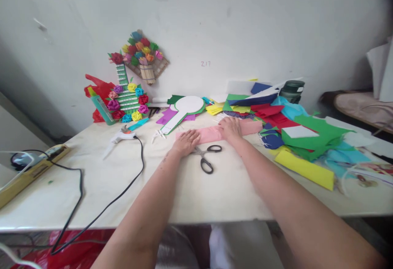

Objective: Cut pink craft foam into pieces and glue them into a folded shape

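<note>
A long folded strip of pink crepe paper [210, 134] lies across the middle of the table. My left hand [188, 142] rests flat on its left end, fingers stretched out. Farther right, my right hand [230, 128] lies over the same strip with its fingers spread forward. Black-handled scissors [206, 159] lie just in front of the paper, their blades partly hidden by my left hand. Behind the strip is a white round-headed cutout with a green border [188, 107], several small white sticks [159, 134] near its lower end.
A white glue gun [120, 136] with a black cord lies at left, near a power strip [37, 170]. Behind it stand a glue bottle [102, 107] and a flower-decorated guitar shape [128, 97]. Coloured paper and felt scraps [313, 132], a yellow roll [303, 170] and a dark jar [291, 91] crowd the right.
</note>
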A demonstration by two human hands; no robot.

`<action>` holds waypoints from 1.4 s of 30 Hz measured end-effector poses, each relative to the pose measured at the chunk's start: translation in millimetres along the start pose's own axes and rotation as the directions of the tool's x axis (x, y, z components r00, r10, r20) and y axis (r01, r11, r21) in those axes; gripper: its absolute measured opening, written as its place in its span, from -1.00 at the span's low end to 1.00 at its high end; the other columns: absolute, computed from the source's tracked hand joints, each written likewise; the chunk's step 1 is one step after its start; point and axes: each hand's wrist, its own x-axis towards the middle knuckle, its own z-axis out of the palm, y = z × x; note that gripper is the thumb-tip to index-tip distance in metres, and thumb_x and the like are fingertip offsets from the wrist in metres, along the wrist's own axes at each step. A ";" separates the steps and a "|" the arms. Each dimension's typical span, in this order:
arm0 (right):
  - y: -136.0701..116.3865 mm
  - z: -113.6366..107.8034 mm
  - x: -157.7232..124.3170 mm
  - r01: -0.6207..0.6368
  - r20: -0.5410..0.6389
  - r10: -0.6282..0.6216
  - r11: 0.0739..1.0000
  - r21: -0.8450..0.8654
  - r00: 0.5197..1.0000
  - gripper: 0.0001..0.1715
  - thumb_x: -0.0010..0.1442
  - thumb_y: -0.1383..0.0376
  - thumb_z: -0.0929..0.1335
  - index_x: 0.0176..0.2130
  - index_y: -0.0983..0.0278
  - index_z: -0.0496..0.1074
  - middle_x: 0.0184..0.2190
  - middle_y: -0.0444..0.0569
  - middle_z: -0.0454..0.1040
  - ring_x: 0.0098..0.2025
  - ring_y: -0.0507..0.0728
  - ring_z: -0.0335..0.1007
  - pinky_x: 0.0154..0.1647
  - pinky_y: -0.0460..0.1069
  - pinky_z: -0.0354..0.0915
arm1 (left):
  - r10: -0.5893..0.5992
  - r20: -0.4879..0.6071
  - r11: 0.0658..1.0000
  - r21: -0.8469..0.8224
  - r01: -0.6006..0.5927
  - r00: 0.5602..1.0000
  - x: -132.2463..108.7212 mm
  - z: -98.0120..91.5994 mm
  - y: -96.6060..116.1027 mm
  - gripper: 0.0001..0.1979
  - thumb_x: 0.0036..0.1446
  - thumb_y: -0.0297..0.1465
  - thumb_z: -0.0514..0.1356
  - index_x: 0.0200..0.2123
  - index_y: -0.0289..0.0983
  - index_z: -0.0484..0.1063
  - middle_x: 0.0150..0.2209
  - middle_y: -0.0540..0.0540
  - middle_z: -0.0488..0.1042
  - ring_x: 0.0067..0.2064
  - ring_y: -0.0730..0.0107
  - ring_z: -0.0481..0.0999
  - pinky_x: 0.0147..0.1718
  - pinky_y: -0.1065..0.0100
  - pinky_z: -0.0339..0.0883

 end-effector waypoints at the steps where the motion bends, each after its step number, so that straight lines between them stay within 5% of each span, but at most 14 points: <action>1: -7.7 -1.7 0.1 0.079 0.005 -0.079 0.996 0.046 0.997 -0.68 0.16 0.20 0.20 -0.21 0.27 0.44 -0.10 0.04 0.41 -0.04 0.18 0.20 0.04 0.09 -0.07 | 0.012 -0.008 1.000 0.007 -0.012 1.000 0.4 0.8 0.0 -0.52 0.22 -0.32 -0.24 0.20 -0.22 0.00 0.24 -0.12 -0.07 0.26 0.30 -0.15 0.16 0.15 -0.18; 6: -43.6 1.0 -3.8 0.296 0.291 -0.389 0.902 0.314 0.874 -0.47 0.24 0.18 0.02 0.14 0.21 0.15 0.17 -0.09 0.14 0.16 0.07 0.02 0.16 0.02 -0.13 | -0.003 -0.047 0.999 -0.033 0.001 0.999 2.4 7.0 -3.0 -0.53 0.21 -0.28 -0.21 0.18 -0.19 0.06 0.24 -0.13 -0.04 0.26 0.26 -0.13 0.16 0.14 -0.21; 9: -41.9 7.1 -5.6 0.237 0.476 -0.402 0.899 0.369 0.782 -0.35 0.23 0.05 -0.05 0.24 0.21 -0.09 0.26 -0.14 -0.12 0.26 0.08 -0.23 0.20 0.08 -0.20 | -0.004 -0.055 0.998 -0.055 0.001 0.998 3.3 9.3 -5.0 -0.53 0.21 -0.26 -0.21 0.17 -0.18 0.06 0.24 -0.11 -0.03 0.26 0.27 -0.13 0.16 0.14 -0.23; 12: -27.6 11.7 -3.7 0.196 0.568 -0.346 0.931 0.309 0.746 -0.31 0.20 -0.01 -0.06 0.24 0.15 -0.16 0.27 -0.17 -0.20 0.28 0.10 -0.36 0.22 0.15 -0.30 | -0.015 -0.055 0.997 -0.072 0.011 0.998 3.8 9.2 -5.1 -0.54 0.21 -0.28 -0.21 0.16 -0.15 0.08 0.24 -0.09 -0.03 0.26 0.24 -0.13 0.16 0.12 -0.21; 22: -9.6 15.5 -1.2 0.095 0.569 -0.155 0.986 0.134 0.807 -0.32 0.19 -0.03 -0.07 0.24 0.10 -0.14 0.27 -0.20 -0.24 0.29 0.12 -0.41 0.20 0.24 -0.38 | -0.171 -0.036 0.981 -0.097 0.167 0.985 9.9 7.5 -2.3 -0.48 0.17 -0.17 -0.19 0.18 -0.16 0.04 0.24 -0.14 -0.05 0.25 0.00 -0.15 0.11 -0.09 -0.24; 29: -13.0 7.3 -2.5 0.065 0.590 -0.132 0.989 0.133 0.796 -0.30 0.17 -0.06 -0.08 0.24 0.08 -0.16 0.27 -0.18 -0.23 0.29 0.13 -0.41 0.18 0.28 -0.39 | 0.040 0.065 0.999 0.024 -0.041 0.997 15.7 -4.9 -3.0 -0.55 0.15 -0.36 -0.06 0.13 -0.13 0.14 0.22 -0.20 0.00 0.25 -0.02 -0.20 0.08 -0.16 -0.25; 35: -11.3 10.4 -2.9 0.059 0.588 -0.141 0.986 0.156 0.797 -0.32 0.18 -0.05 -0.11 0.23 0.06 -0.14 0.27 -0.18 -0.22 0.29 0.14 -0.41 0.18 0.28 -0.37 | 0.201 0.038 0.979 0.021 -0.202 0.979 25.1 -8.1 12.1 -0.50 0.18 -0.37 -0.10 0.20 -0.12 -0.03 0.26 -0.14 -0.13 0.27 0.14 -0.30 0.13 -0.02 -0.30; 42: -0.2 7.3 15.1 0.010 0.331 -0.037 0.996 0.083 0.943 -0.51 0.23 0.21 0.02 -0.02 0.20 0.34 0.04 0.02 0.32 0.05 0.14 0.20 0.04 0.07 0.05 | 0.165 0.064 0.985 -0.059 -0.161 0.984 34.9 12.5 7.6 -0.50 0.22 -0.20 -0.27 0.22 -0.10 -0.12 0.27 -0.05 -0.18 0.27 0.21 -0.27 0.15 0.05 -0.28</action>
